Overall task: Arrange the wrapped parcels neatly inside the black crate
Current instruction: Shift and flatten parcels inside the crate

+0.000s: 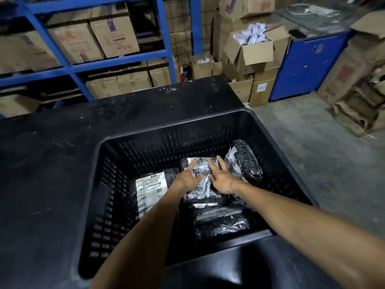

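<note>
A black slatted crate stands on a dark table and holds several parcels wrapped in black plastic. Both my hands reach down into it. My left hand and my right hand lie flat, fingers spread, on the middle parcel, one on each side of its clear-taped top. A parcel with a white shipping label lies to the left, partly under my left forearm. Another parcel leans against the right wall. A fourth parcel lies nearest to me.
The black table spreads left and behind the crate. Blue shelving with cardboard boxes fills the back. Open cartons and a blue cabinet stand at the right, beside a concrete floor.
</note>
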